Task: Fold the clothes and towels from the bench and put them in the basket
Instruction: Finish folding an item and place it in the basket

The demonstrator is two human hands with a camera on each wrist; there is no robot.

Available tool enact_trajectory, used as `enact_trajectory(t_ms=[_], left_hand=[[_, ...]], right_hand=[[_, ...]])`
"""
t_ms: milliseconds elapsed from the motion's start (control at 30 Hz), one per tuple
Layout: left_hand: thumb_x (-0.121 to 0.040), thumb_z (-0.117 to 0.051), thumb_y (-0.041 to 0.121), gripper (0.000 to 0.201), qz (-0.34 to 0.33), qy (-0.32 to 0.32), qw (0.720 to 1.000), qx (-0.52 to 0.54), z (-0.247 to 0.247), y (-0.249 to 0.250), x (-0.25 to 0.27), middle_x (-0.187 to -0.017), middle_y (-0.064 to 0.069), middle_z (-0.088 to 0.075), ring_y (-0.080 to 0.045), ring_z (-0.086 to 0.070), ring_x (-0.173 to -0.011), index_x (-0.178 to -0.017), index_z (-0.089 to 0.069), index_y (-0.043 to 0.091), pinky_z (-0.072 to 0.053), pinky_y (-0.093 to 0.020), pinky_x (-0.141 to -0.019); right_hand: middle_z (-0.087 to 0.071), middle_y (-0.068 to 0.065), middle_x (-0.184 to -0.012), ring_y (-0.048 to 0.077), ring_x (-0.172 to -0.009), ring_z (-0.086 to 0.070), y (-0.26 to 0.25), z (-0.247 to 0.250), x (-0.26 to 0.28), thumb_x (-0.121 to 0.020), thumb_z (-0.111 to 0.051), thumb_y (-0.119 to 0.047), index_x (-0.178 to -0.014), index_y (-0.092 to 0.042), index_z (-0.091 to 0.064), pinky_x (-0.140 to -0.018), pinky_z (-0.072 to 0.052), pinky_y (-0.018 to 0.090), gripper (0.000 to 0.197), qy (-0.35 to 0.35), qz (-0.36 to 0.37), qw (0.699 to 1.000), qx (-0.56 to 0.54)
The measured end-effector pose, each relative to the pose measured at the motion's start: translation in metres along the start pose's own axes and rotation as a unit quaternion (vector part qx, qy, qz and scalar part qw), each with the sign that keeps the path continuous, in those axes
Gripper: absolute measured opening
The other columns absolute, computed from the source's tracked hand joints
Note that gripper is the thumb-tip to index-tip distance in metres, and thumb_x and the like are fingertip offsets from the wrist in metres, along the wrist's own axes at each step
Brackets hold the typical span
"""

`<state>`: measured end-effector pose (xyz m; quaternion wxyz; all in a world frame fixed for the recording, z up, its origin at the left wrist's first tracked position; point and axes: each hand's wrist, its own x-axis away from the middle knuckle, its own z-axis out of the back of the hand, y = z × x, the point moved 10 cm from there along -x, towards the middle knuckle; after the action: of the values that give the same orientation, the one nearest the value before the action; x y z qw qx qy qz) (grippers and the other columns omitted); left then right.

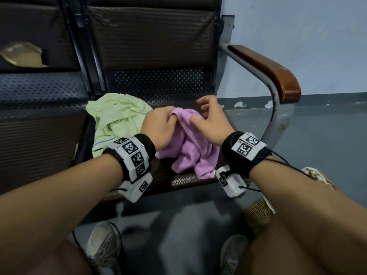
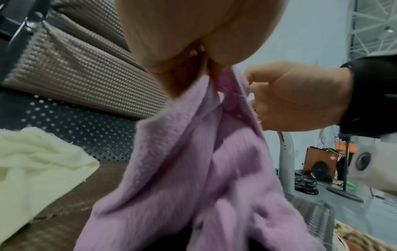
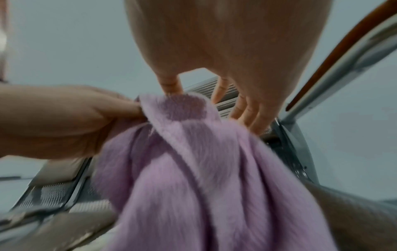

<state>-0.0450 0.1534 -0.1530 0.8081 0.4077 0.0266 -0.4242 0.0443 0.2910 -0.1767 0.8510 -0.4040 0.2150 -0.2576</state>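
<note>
A purple towel (image 1: 188, 151) hangs bunched above the front of the bench seat (image 1: 158, 88). My left hand (image 1: 168, 120) grips its top fold, fingers curled into the cloth; the left wrist view shows the purple towel (image 2: 193, 169) hanging straight down from the left hand (image 2: 193, 68). My right hand (image 1: 200, 112) is beside it, with the thumb (image 3: 170, 84) touching the towel's top edge and the other fingers (image 3: 242, 108) loose and spread behind the purple towel (image 3: 204, 169), not closed on it. A crumpled light green towel (image 1: 117, 118) lies on the seat to the left.
A wooden-topped metal armrest (image 1: 268, 70) curves down at the bench's right end. A woven basket (image 1: 258, 215) stands on the floor at the right, mostly hidden by my right forearm. My shoes (image 1: 103, 247) are on the grey floor below the seat's front edge.
</note>
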Motion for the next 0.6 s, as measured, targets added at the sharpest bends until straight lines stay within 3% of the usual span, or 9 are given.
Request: enact_trajectory(t_ms=[67,133,233,333,400,433,500,567,600], left_hand=[[-0.097,-0.047,0.017,0.025,-0.004,0.02,0.999,0.028,0.007,0.005,-0.003,-0.074,0.004,-0.063,-0.015,-0.054,-0.072,-0.082,-0.066,0.014,-0.039,-0.034,-0.068],[-0.097,-0.047,0.017,0.029,0.009,0.027,0.998,0.063,0.011,0.008,-0.006,-0.065,0.005,-0.054,-0.01,-0.047,-0.062,-0.068,-0.051,0.018,-0.035,-0.034,-0.063],[-0.095,-0.05,0.023,0.034,0.007,0.009,0.999,0.04,0.01,0.01,-0.012,-0.06,0.005,-0.047,-0.013,-0.045,-0.061,-0.063,-0.039,0.02,-0.035,-0.037,-0.061],[-0.09,-0.06,0.038,0.035,0.0,-0.06,0.997,-0.04,0.0,0.0,-0.014,-0.063,0.004,-0.053,-0.022,-0.053,-0.066,-0.065,-0.043,0.02,-0.04,-0.039,-0.059],[-0.089,-0.06,0.038,0.034,0.011,-0.114,0.984,-0.133,-0.009,-0.015,-0.011,-0.063,0.005,-0.052,-0.025,-0.055,-0.068,-0.064,-0.046,0.021,-0.037,-0.035,-0.056],[-0.092,-0.057,0.037,0.034,0.038,-0.128,0.979,-0.156,-0.01,-0.025,-0.011,-0.064,0.004,-0.054,-0.026,-0.055,-0.067,-0.064,-0.048,0.021,-0.035,-0.033,-0.056],[-0.097,-0.049,0.031,0.034,0.14,-0.121,0.977,-0.105,-0.004,-0.046,-0.012,-0.078,-0.014,-0.066,-0.034,-0.059,-0.074,-0.072,-0.061,0.013,-0.044,-0.036,-0.061],[-0.1,-0.043,0.02,0.035,0.26,-0.086,0.959,0.076,-0.002,-0.067,-0.011,-0.103,-0.03,-0.066,-0.043,-0.064,-0.092,-0.102,-0.065,-0.007,-0.054,-0.047,-0.081],[-0.1,-0.042,0.015,0.034,0.298,-0.062,0.938,0.169,-0.003,-0.068,-0.01,-0.106,-0.029,-0.065,-0.041,-0.064,-0.096,-0.112,-0.062,-0.009,-0.053,-0.045,-0.084]], right_hand=[[-0.055,0.005,-0.123,0.021,-0.116,-0.054,-0.013,-0.018,0.009,-0.065,-0.063,-0.051,-0.118,-0.028,-0.052,-0.101,-0.048,0.04,0.059,-0.058,0.039,0.996,0.053],[-0.063,0.003,-0.108,0.02,-0.102,-0.06,-0.017,-0.026,0.014,-0.068,-0.066,-0.052,-0.107,-0.026,-0.06,-0.091,-0.051,0.039,0.047,-0.07,0.048,0.991,0.104],[-0.07,0.0,-0.082,0.02,-0.08,-0.065,-0.015,-0.003,0.008,-0.088,-0.059,-0.029,-0.09,-0.02,-0.068,-0.081,-0.054,0.04,0.012,0.011,0.024,0.997,0.069],[-0.071,0.001,-0.092,0.019,-0.088,-0.067,-0.011,0.019,0.002,-0.095,-0.047,-0.011,-0.099,-0.018,-0.066,-0.086,-0.055,0.041,0.02,0.076,0.007,0.997,-0.027],[-0.066,-0.006,-0.084,0.008,-0.075,-0.061,-0.013,0.033,0.002,-0.095,-0.05,-0.013,-0.1,-0.024,-0.056,-0.074,-0.052,0.032,0.013,0.123,0.022,0.99,-0.07],[-0.062,-0.007,-0.076,0.004,-0.064,-0.055,-0.014,0.037,0.002,-0.093,-0.055,-0.015,-0.099,-0.026,-0.051,-0.064,-0.046,0.025,0.013,0.134,0.032,0.987,-0.078],[-0.057,-0.01,-0.069,-0.001,-0.054,-0.048,-0.014,0.042,0.001,-0.085,-0.066,-0.016,-0.095,-0.026,-0.05,-0.057,-0.038,0.016,0.021,0.131,0.047,0.989,-0.04],[-0.06,-0.014,-0.071,-0.002,-0.061,-0.052,-0.017,0.04,0.002,-0.081,-0.072,-0.016,-0.087,-0.025,-0.059,-0.061,-0.039,0.015,0.017,0.111,0.069,0.99,0.046],[-0.063,-0.014,-0.073,-0.001,-0.065,-0.055,-0.019,0.037,0.003,-0.082,-0.073,-0.018,-0.084,-0.025,-0.064,-0.065,-0.042,0.017,0.012,0.098,0.079,0.989,0.078]])
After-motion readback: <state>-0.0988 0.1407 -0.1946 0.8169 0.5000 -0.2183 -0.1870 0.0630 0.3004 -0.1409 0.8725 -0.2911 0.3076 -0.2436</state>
